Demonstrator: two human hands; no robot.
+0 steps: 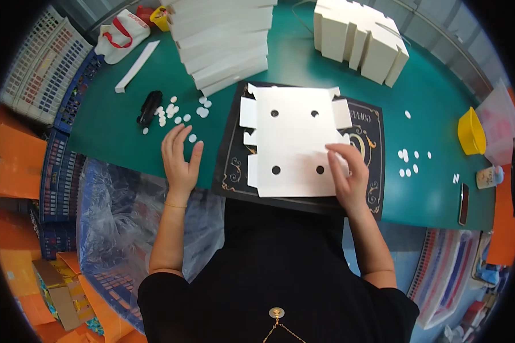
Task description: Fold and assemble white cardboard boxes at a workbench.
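A white flat card blank [294, 140] with side flaps and round dark holes lies on a black mat [229, 166] with gold ornament. My right hand [352, 177] is at the blank's right edge, thumb and forefinger apart; whether it touches the card I cannot tell. To the left of the mat, my left hand [181, 166] hovers with its fingers spread and nothing in it. Small white discs [192, 138] lie scattered just beyond that hand. Beside them is a black handheld tool [150, 108], its kind unclear.
A tall stack of white card blanks [220, 46] stands behind the mat, with cream folded pieces [357, 40] at the back right. More discs [405, 154], a yellow tub [471, 131], a bottle [489, 177] and a phone [463, 204] are on the green table's right. A plastic-lined crate [120, 223] stands below left.
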